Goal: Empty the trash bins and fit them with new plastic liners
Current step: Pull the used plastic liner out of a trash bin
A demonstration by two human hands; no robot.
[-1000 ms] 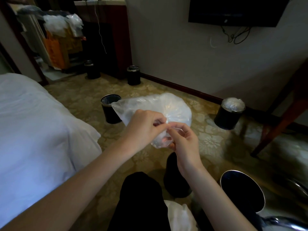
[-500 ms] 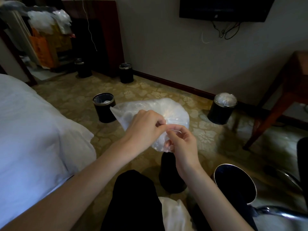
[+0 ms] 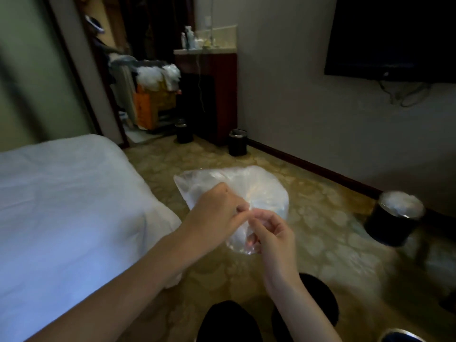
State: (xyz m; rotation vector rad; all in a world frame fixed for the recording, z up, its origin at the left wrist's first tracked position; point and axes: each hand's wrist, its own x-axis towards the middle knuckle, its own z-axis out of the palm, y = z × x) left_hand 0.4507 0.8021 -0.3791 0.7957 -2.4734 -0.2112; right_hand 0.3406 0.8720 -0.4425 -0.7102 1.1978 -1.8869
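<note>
- Head view has both hands at the mouth of a clear thin plastic liner; the step in hand looks like teasing the film's layers apart to open a fresh bag.
- Left hand has its fingers curled and pinches the liner's near edge. Right hand pinches the same edge between thumb and forefinger, and the fingertips of the two hands meet.
- Liner billows away beyond the hands, held in the air above the patterned carpet, beside the white bed.
- Next move, by judgement, calls for parting the two layers, spreading the mouth wide and carrying it to a bin.
- Black round bin with a metal rim, holding something white, stands well apart to the right.
</note>
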